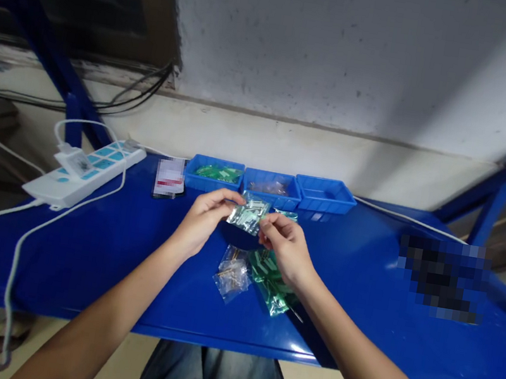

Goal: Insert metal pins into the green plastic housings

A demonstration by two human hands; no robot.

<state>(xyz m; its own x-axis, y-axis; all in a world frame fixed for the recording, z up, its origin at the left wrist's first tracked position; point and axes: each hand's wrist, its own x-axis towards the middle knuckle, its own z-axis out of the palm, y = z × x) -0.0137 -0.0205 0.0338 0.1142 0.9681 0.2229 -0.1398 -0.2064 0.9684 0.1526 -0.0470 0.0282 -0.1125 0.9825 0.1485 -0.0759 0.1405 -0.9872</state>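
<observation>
Between my two hands a small shiny green-and-silver packet point(249, 213) is held up above the table. My left hand point(208, 216) pinches its left edge between thumb and fingers. At its lower right edge, my right hand point(284, 240) grips with fingertips closed. Below the hands lie small clear plastic bags point(233, 276) with brass-coloured pieces in them. Beside these, partly under my right hand and forearm, is a pile of green shiny packets point(273, 289). What the held packet contains is too small to make out.
Along the wall stand three blue bins: one with green packets point(214, 172), one with clear bags point(269, 187), and a right one point(324, 195). A white power strip point(92, 170) with trailing cables lies left. A blurred dark object point(441, 277) is at right on the blue table point(89, 279).
</observation>
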